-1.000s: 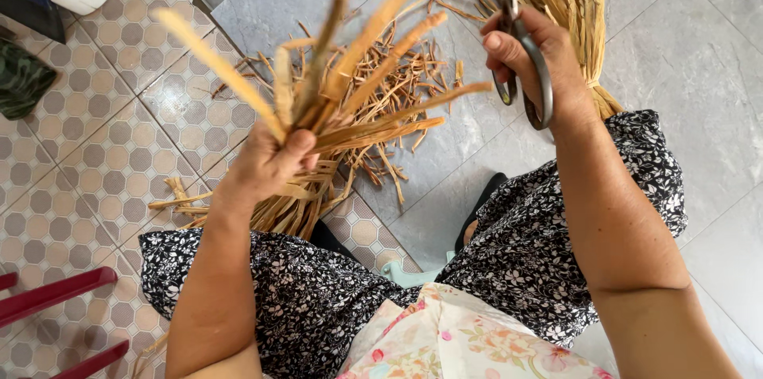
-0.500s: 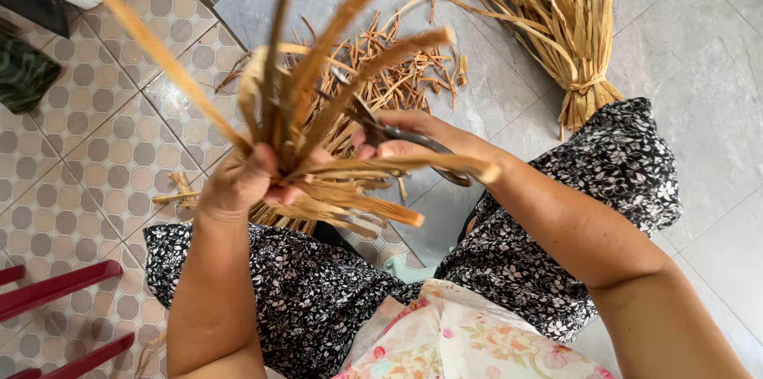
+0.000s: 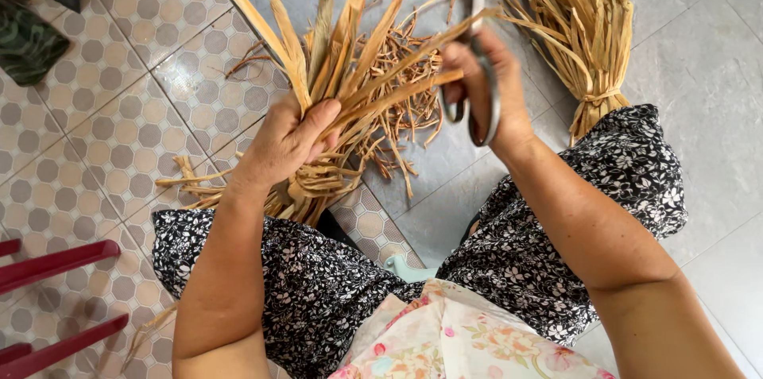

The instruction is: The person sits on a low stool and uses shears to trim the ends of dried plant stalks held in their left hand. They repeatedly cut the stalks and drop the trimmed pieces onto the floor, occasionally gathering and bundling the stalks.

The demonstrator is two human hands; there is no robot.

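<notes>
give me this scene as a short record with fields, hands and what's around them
left hand: left hand grips a bunch of dry tan straw strips, fanned upward
right hand: right hand holds metal scissors by the loops, blades up beside the strips
floor: pile of straw offcuts; tied straw bundle on grey tiles
clothing: black-and-white floral skirt
left edge: red bars

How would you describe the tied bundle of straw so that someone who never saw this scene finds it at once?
Start at the grey floor in the upper right, beyond the right hand with the scissors. The tied bundle lies there, next to the knee in black flowered cloth. Unlike the loose strips in the left hand and the scraps on the floor, a band cinches its lower end.
</notes>
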